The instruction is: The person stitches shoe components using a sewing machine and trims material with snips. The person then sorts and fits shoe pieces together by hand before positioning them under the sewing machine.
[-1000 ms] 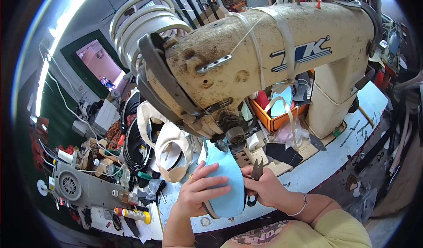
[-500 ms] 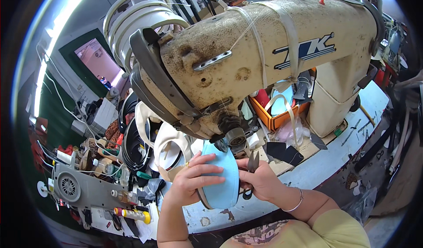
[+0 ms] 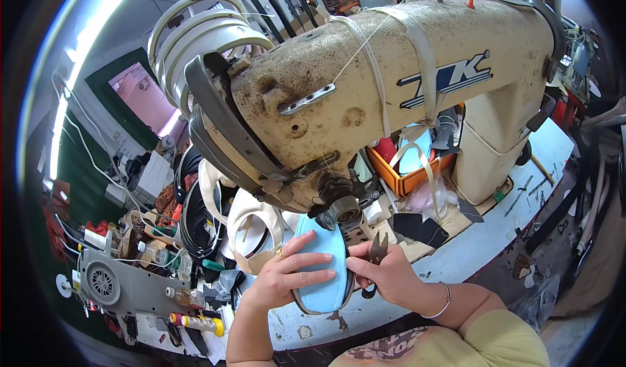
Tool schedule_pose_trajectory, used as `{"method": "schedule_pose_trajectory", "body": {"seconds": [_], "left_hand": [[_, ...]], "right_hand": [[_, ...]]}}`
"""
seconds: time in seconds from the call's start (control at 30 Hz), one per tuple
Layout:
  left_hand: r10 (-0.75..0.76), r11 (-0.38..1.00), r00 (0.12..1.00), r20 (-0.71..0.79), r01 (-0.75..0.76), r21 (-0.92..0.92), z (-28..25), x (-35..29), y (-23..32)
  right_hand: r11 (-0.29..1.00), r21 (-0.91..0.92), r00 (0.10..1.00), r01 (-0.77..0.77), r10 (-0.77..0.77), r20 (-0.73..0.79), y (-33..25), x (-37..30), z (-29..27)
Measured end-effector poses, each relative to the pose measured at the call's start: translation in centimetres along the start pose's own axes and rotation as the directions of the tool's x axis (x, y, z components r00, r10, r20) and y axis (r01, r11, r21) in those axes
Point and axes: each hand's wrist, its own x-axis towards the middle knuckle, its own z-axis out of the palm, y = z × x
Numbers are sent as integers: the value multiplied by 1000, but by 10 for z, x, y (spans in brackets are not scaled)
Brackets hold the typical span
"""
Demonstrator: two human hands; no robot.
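Under the sewing machine's presser area lies a light blue insole-shaped piece [image 3: 331,246] with a dark edging along its sides. My left hand [image 3: 279,280] grips it from the left, its fingers spread over the blue face; the thumb is hidden. At the right edge my right hand [image 3: 391,277] pinches the piece between thumb and forefinger. A small pair of dark scissors [image 3: 377,248] is also held in that hand, blades pointing up and away. The machine's head [image 3: 342,207] hides the far tip of the piece and the needle.
The beige sewing machine [image 3: 313,73] arches over the work. An orange box [image 3: 399,183] of material stands behind, black scraps [image 3: 420,229] beside it. White bands [image 3: 255,227], black coils [image 3: 199,217], bottles and thread spools [image 3: 202,322] crowd the left.
The blue piece has turned a little and shifted slightly left, showing more dark edging on its right. My right thumb has come further onto that edge; the scissors stay in my right hand.
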Motion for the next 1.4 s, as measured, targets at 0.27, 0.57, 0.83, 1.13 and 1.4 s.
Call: {"method": "schedule_pose_trajectory", "body": {"seconds": [0.27, 0.57, 0.83, 1.13, 1.4], "left_hand": [[-69, 997, 997, 40, 70, -33, -9, 12, -6], [-27, 976, 999, 31, 19, 217, -4, 10, 9], [-15, 960, 999, 30, 6, 280, -2, 17, 13], [-37, 972, 999, -32, 43, 233, 5, 15, 11], [-35, 944, 994, -105, 68, 323, 13, 19, 4]], "right_hand": [[998, -58, 1000, 7, -7, 9, -8, 5, 0], [964, -264, 997, -38, 56, 61, -8, -12, -5], [975, -222, 999, -17, 28, 47, -1, -10, -9], [989, -148, 997, -8, 18, 70, 5, -10, -10], [996, -94, 998, -3, 8, 55, 5, 4, -15]]}}
